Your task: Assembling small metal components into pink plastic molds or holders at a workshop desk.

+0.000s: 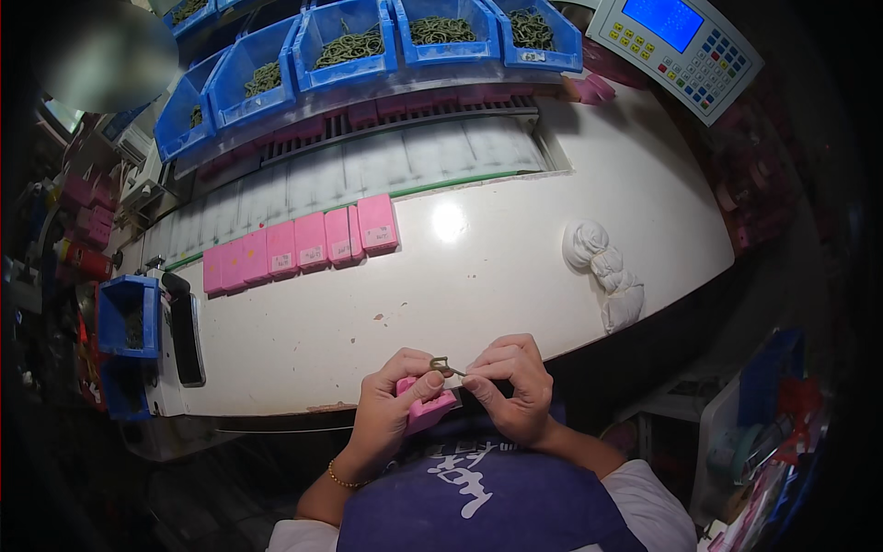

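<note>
My left hand (390,390) is closed around a pink block (429,414), which looks like a rubber mould, near the table's front edge. The same hand's thumb and fingers also pinch a small olive-green looped piece (440,363) just above the block. From the other side, my right hand (517,390) has its thumb and fingertips together at the thin end of that looped piece. Its exact kind is too small to make out. Both hands are close together in front of my dark blue apron (487,501).
A row of pink blocks (313,241) lines the white table (478,276). Behind it stand blue bins (345,74) of green pieces. A white cloth bundle (607,276) lies at the right, a dark phone-like object (187,337) at the left, and a keypad console (676,51) at the back right.
</note>
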The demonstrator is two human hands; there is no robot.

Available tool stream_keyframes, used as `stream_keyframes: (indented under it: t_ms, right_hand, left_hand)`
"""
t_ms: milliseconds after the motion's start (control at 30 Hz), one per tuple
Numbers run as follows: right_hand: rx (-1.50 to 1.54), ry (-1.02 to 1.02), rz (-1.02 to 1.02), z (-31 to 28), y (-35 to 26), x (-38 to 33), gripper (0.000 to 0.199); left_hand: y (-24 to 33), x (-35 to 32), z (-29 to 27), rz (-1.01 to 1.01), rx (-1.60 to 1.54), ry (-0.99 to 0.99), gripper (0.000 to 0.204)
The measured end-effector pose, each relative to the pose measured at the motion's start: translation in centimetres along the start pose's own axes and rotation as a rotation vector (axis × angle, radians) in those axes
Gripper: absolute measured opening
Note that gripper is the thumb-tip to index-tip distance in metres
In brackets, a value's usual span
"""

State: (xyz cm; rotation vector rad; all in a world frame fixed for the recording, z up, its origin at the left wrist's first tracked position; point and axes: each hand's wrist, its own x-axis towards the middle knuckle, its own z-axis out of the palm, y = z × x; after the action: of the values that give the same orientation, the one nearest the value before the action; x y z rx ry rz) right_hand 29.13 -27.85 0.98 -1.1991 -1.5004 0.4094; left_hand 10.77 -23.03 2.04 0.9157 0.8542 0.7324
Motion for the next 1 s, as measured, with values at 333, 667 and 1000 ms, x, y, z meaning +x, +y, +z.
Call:
stream_keyframes:
  t_ms: [333,667,1000]
  right_hand:
    - [-0.002,0.007,-0.010,0.1,-0.1,0.3,0.012]
    - [-0.060,0.005,-0.034,0.4,-0.3,0.3,0.014]
    - [-0.013,-0.040,0.052,0.4,-0.8,0.5,0.016]
  left_hand:
    - [0.4,0.1,0.4,-0.035,0.023,-0.004,0.015]
    - [-0.7,0.1,1.0,0.099,-0.020,0.020,0.013]
    - [-1.2,0.2,0.8,0.119,-0.064,0.088,0.009]
